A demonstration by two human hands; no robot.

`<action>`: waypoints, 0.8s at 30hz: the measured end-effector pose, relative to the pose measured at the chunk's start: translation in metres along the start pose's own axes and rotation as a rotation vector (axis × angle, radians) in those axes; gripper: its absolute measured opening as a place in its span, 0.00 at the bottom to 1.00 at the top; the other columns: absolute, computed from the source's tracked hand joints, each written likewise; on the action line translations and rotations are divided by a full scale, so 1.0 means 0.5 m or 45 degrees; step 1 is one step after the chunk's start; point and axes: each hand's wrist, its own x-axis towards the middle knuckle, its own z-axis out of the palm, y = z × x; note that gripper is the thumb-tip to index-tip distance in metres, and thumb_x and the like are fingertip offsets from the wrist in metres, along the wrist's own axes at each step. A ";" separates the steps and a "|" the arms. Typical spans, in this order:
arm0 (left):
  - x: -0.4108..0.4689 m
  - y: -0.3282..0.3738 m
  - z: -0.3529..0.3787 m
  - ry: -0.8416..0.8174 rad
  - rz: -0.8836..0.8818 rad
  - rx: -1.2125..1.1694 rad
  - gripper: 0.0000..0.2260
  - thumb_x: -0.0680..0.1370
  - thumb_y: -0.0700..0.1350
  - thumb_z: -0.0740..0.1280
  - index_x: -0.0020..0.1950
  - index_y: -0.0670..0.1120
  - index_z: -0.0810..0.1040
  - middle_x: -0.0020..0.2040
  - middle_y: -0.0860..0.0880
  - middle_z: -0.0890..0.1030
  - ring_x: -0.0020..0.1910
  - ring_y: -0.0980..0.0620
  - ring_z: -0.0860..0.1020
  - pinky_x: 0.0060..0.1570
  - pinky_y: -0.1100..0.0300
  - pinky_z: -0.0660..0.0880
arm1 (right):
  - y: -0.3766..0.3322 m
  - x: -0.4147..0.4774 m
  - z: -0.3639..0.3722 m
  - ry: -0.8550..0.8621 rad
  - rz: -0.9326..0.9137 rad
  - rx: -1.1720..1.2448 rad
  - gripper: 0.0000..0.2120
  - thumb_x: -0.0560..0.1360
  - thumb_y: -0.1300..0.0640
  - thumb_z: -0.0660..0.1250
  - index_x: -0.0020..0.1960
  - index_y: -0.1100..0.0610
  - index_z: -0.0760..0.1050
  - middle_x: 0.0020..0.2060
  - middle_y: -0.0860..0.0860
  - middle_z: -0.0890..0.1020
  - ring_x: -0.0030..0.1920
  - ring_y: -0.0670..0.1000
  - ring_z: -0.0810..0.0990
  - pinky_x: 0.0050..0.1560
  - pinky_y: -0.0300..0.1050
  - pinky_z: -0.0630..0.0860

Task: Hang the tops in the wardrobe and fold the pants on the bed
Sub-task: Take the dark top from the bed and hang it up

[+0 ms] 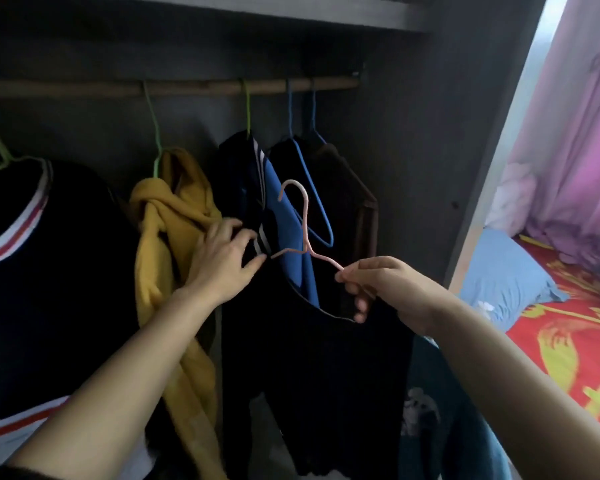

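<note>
I stand at the open wardrobe. A pink wire hanger [305, 233] sits in the neck of a dark top [312, 375], its hook free below the wooden rail [194, 88]. My right hand [385, 289] pinches the hanger's right arm together with the top's collar. My left hand [222, 261] grips the left side of the collar with its striped trim. The top hangs down in front of clothes on the rail: a blue garment [291, 216] and a dark one [347, 188] on blue hangers.
A yellow hoodie [174, 230] on a green hanger and a dark jersey [49, 271] with red-white trim hang to the left. The wardrobe's grey side wall [426, 161] stands to the right; beyond it are a bed with a red cover [568, 341], a blue pillow [503, 275] and pink curtains [582, 133].
</note>
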 end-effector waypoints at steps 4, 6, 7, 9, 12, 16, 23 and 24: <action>0.047 -0.057 -0.106 0.310 0.004 0.490 0.26 0.72 0.49 0.70 0.70 0.47 0.72 0.71 0.37 0.66 0.72 0.37 0.61 0.66 0.36 0.59 | -0.031 0.032 0.074 -0.020 -0.111 0.050 0.10 0.79 0.60 0.65 0.45 0.68 0.75 0.32 0.59 0.76 0.28 0.53 0.77 0.39 0.44 0.76; 0.072 -0.093 -0.140 0.159 -0.179 0.645 0.34 0.72 0.48 0.68 0.76 0.48 0.62 0.76 0.36 0.57 0.73 0.34 0.57 0.65 0.35 0.62 | -0.051 0.059 0.112 0.003 -0.180 0.136 0.07 0.79 0.61 0.65 0.44 0.64 0.75 0.28 0.56 0.75 0.27 0.52 0.76 0.37 0.42 0.75; 0.085 -0.110 -0.149 0.074 -0.274 0.669 0.35 0.74 0.47 0.67 0.78 0.48 0.56 0.77 0.36 0.54 0.72 0.32 0.60 0.62 0.38 0.67 | -0.061 0.077 0.129 0.029 -0.222 0.184 0.05 0.80 0.63 0.64 0.47 0.64 0.75 0.29 0.55 0.75 0.26 0.50 0.75 0.34 0.41 0.74; 0.104 -0.142 -0.156 -0.033 -0.382 0.675 0.30 0.79 0.44 0.62 0.79 0.46 0.54 0.75 0.37 0.58 0.62 0.33 0.72 0.53 0.46 0.74 | -0.084 0.116 0.160 0.074 -0.313 0.292 0.03 0.81 0.66 0.61 0.52 0.65 0.73 0.34 0.55 0.73 0.24 0.46 0.71 0.28 0.39 0.72; 0.122 -0.170 -0.174 -0.105 -0.427 0.699 0.21 0.81 0.37 0.53 0.75 0.42 0.62 0.69 0.40 0.67 0.54 0.36 0.79 0.44 0.51 0.74 | -0.124 0.171 0.196 0.089 -0.412 0.404 0.03 0.81 0.67 0.60 0.51 0.64 0.72 0.38 0.53 0.76 0.25 0.43 0.69 0.26 0.38 0.70; 0.132 -0.170 -0.188 -0.176 -0.494 0.714 0.19 0.81 0.36 0.52 0.72 0.39 0.66 0.66 0.40 0.70 0.57 0.36 0.78 0.47 0.48 0.76 | -0.192 0.242 0.238 0.069 -0.550 0.471 0.07 0.80 0.68 0.60 0.46 0.61 0.75 0.39 0.58 0.76 0.24 0.44 0.69 0.25 0.38 0.69; 0.136 -0.142 -0.183 -0.195 -0.575 0.577 0.24 0.79 0.39 0.61 0.74 0.40 0.61 0.70 0.41 0.65 0.58 0.36 0.77 0.49 0.49 0.75 | -0.237 0.370 0.281 0.075 -0.525 0.437 0.04 0.79 0.65 0.64 0.52 0.62 0.78 0.40 0.56 0.82 0.29 0.47 0.74 0.35 0.43 0.76; 0.135 -0.141 -0.178 -0.179 -0.592 0.549 0.25 0.79 0.39 0.60 0.76 0.41 0.60 0.72 0.42 0.63 0.58 0.36 0.77 0.49 0.49 0.74 | -0.222 0.378 0.288 0.073 -0.509 0.326 0.05 0.79 0.64 0.65 0.52 0.64 0.78 0.40 0.57 0.82 0.29 0.47 0.74 0.38 0.46 0.75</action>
